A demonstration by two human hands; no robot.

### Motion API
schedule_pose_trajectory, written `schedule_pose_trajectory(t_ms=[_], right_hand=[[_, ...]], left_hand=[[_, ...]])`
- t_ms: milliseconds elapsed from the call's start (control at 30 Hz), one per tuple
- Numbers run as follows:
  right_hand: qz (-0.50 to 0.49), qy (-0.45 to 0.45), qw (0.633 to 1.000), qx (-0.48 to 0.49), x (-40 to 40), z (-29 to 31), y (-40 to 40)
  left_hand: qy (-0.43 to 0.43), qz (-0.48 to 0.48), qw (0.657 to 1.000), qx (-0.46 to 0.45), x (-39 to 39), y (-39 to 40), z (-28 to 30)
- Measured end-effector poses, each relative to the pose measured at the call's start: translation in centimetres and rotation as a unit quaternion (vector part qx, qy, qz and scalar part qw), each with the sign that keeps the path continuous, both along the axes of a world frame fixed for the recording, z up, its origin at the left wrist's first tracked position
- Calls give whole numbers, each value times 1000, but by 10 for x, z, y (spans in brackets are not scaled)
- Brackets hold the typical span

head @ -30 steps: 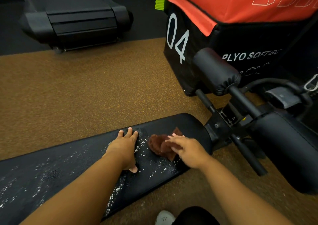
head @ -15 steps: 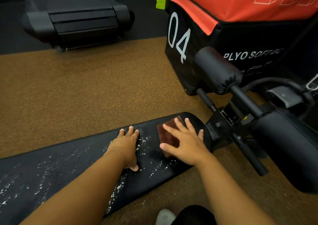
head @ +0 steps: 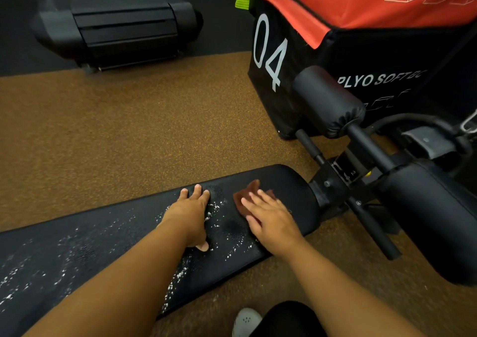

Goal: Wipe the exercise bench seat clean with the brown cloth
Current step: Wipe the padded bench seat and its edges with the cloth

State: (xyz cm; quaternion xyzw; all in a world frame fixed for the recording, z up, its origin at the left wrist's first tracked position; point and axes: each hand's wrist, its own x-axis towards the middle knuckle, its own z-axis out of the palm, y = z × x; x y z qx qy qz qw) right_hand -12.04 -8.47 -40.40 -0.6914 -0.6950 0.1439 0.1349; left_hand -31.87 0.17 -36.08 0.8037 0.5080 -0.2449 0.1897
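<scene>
The black padded bench seat (head: 291,184) runs from lower left to centre right, speckled with white crumbs (head: 215,207) and powder. The brown cloth (head: 245,194) lies flat near the seat's right end. My right hand (head: 271,219) presses on the cloth with straight, spread fingers, covering its near part. My left hand (head: 189,214) rests flat on the seat just left of the cloth, fingers over the far edge and thumb at the near side.
Black foam rollers (head: 327,102) and the bench's metal frame (head: 333,182) stand to the right. A black and red plyo box (head: 387,52) marked 04 sits behind them. A treadmill (head: 116,19) is at the far left. My white shoe (head: 245,321) is below the bench.
My right hand first held the cloth bunched, then spread it flat on the seat. Since half a second ago it has slid slightly left with the cloth. My left hand has stayed put.
</scene>
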Motion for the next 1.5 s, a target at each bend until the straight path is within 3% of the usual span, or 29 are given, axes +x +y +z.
schedule_pose_trajectory(t_ms=[67, 200, 333, 400, 500, 567, 667, 733, 767, 900, 933, 1033, 1100, 1167, 1233, 1333, 1400, 1500], right_hand=[[5, -21, 1000, 15, 33, -6, -6], [-184, -12, 983, 26, 26, -8, 1], [21, 11, 998, 51, 3, -12, -31], [47, -21, 997, 63, 29, -15, -39], [-101, -29, 991, 76, 42, -16, -30], [-130, -16, 987, 89, 17, -17, -29], [38, 13, 994, 97, 7, -21, -52], [120, -18, 988, 97, 36, -20, -60], [106, -40, 988, 103, 51, -20, -59], [-142, -37, 983, 109, 50, -21, -42], [-136, -33, 984, 114, 34, -22, -41], [81, -11, 991, 110, 10, -28, -65], [151, -15, 984, 94, 35, -28, -75], [88, -52, 990, 100, 62, -29, -74], [-52, -63, 990, 115, 72, -26, -67], [-153, -42, 980, 118, 35, -23, -56], [-53, -23, 992, 116, 14, -25, -64], [83, -69, 989, 100, 40, -27, -75]], left_hand=[[-1, -1, 1000, 0, -1, 0, 0], [0, -3, 1000, 1, 0, 0, 1], [-1, -3, 1000, 2, 0, -1, 2], [1, -5, 1000, 2, 0, -2, 2], [4, -4, 1000, 2, 0, -2, 2], [7, -6, 1000, 2, 0, -2, 3], [5, -6, 1000, 4, 1, -2, 2], [6, -6, 1000, 3, 0, -1, 2], [5, -6, 1000, 2, 0, -1, 2], [4, -5, 1000, 3, 1, -1, 2], [5, -5, 1000, 2, 1, -1, 2], [5, -4, 1000, 2, 1, -1, 2], [5, -5, 1000, 3, 1, -1, 2], [4, -5, 1000, 3, 0, -1, 2], [4, -3, 1000, 4, 1, -1, 2], [6, -4, 1000, 2, 1, -2, 3], [4, -2, 1000, 4, 1, -2, 3], [1, -4, 1000, 7, 0, -2, 3]])
